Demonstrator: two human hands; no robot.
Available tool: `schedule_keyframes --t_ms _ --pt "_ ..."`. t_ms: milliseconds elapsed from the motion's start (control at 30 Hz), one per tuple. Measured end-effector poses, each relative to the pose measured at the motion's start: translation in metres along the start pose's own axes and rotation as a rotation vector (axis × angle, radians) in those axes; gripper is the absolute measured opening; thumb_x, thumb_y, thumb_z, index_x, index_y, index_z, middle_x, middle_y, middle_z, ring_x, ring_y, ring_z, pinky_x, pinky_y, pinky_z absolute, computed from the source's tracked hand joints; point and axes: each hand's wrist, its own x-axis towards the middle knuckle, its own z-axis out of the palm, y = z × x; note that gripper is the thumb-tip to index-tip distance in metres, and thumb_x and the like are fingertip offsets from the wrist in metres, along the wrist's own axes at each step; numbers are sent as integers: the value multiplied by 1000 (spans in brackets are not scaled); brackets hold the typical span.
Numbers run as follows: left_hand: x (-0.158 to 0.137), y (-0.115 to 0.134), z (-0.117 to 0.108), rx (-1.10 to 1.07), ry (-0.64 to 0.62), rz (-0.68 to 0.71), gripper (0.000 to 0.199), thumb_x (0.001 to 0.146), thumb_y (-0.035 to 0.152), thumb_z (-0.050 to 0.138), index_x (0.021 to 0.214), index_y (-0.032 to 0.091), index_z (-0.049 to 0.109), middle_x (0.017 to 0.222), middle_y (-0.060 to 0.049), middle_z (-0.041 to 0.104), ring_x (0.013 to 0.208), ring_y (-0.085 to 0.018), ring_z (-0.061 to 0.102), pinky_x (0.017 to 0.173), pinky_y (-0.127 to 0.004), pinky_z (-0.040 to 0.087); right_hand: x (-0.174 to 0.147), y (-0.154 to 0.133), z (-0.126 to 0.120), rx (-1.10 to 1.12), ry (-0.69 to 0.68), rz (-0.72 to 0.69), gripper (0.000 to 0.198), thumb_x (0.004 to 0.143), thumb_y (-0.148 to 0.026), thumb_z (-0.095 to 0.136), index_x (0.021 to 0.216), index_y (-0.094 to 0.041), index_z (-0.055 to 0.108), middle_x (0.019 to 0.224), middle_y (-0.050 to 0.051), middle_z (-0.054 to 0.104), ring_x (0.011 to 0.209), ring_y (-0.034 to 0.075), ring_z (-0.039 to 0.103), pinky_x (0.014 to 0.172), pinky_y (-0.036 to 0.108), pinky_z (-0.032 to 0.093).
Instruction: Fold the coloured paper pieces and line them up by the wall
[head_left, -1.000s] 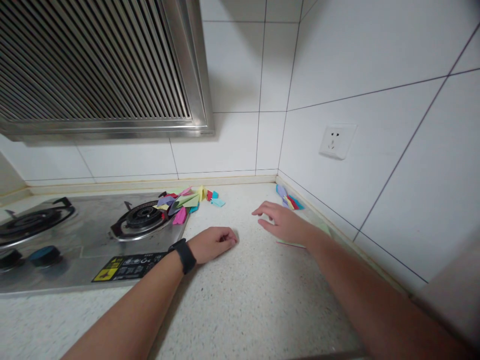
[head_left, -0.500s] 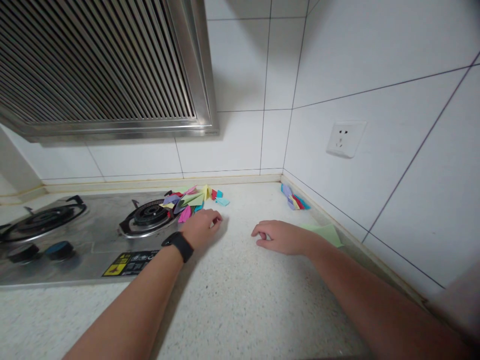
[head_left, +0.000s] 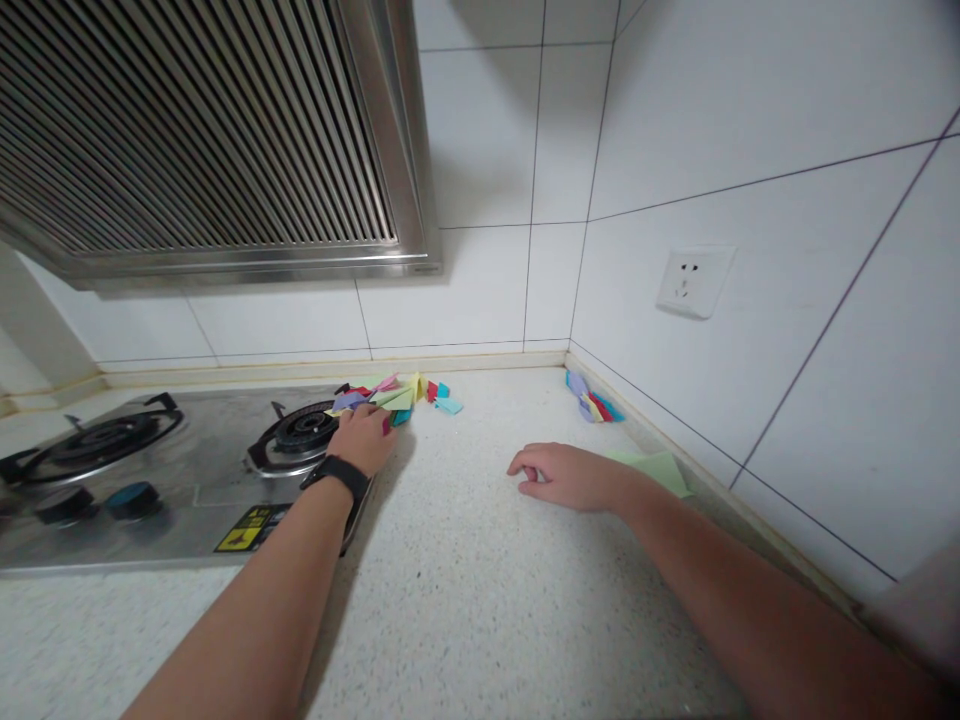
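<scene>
My left hand (head_left: pixel 365 440), with a black band on the wrist, lies at the near side of a pile of folded paper pieces (head_left: pixel 394 398). Its fingers are bent down over a pink paper piece (head_left: pixel 388 426); the fingertips are partly hidden, so I cannot tell whether they grip it. My right hand (head_left: pixel 559 475) hovers low over or rests on the counter, loosely curved, thumb and index apart, holding nothing. Behind its wrist lies a flat light green paper sheet (head_left: pixel 660 470). A small stack of folded papers (head_left: pixel 591 398), purple, red, yellow and blue, sits in the corner.
At left is a gas stove (head_left: pixel 202 450) with two burners and knobs; the paper pile overlaps its right burner edge. A range hood (head_left: pixel 405 255) hangs above. A wall socket (head_left: pixel 696 282) is on the right wall. The speckled counter (head_left: pixel 465 600) runs between the stove and that wall.
My left hand has moved left from the bare counter onto the near edge of the paper pile, over the pink piece. My right hand has stayed in place. The view has shifted slightly.
</scene>
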Motion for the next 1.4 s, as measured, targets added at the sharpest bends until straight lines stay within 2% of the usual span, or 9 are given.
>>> schedule_keyframes --t_ms 167,267,400,567,833,967,1133,1267,1400 --pt "1 5 -5 -11 16 67 38 86 29 44 114 13 65 118 -13 63 110 -26 54 99 -38 36 1 3 2 -3 1 -6 29 85 -30 57 111 -21 65 93 5 66 83 18 58 76 29 43" --pt "-1 7 -5 -1 12 45 38 85 31 46 115 16 65 118 -13 61 110 -28 53 99 -40 37 1 4 2 -2 6 -11 29 85 -31 57 111 -21 65 93 5 65 84 18 58 76 29 43" --pt "-2 8 0 21 9 -29 40 85 34 49 120 21 63 126 -14 56 118 -31 48 101 -44 34 0 3 2 -1 5 -8 30 84 -32 58 112 -22 64 95 5 65 86 19 59 76 29 43" --pt "2 8 1 -3 -41 42 42 85 30 47 123 17 58 132 -13 55 125 -28 45 105 -41 32 0 3 2 -6 -1 -9 30 85 -32 57 113 -22 64 94 5 65 84 19 59 75 29 43" --pt "1 14 -9 -24 98 111 45 86 26 45 128 15 56 126 -12 60 116 -27 52 103 -37 34 0 5 2 3 -12 -8 31 85 -32 57 114 -22 63 96 5 65 85 18 59 76 30 43" --pt "-1 14 -5 2 34 81 37 85 31 48 116 20 66 120 -11 63 111 -27 54 101 -40 35 -1 3 1 5 -12 -12 32 85 -33 56 115 -22 63 96 5 65 86 19 58 77 30 43" --pt "3 13 1 5 -26 75 37 90 35 43 114 23 68 120 -10 64 116 -26 52 101 -40 34 -1 4 2 5 -14 -8 33 85 -33 57 115 -23 63 96 5 65 87 19 58 76 29 43" --pt "3 16 3 -35 -37 27 42 92 41 40 121 24 64 126 -9 62 114 -29 53 97 -43 37 -1 5 3 3 -14 -3 33 84 -34 57 115 -23 62 97 5 64 86 18 58 75 29 42" --pt "2 18 1 -59 -12 28 46 90 41 43 128 20 58 133 -9 57 114 -30 52 97 -44 39 -1 6 3 8 -19 -6 33 85 -33 57 116 -23 62 97 5 64 85 18 58 76 29 42"
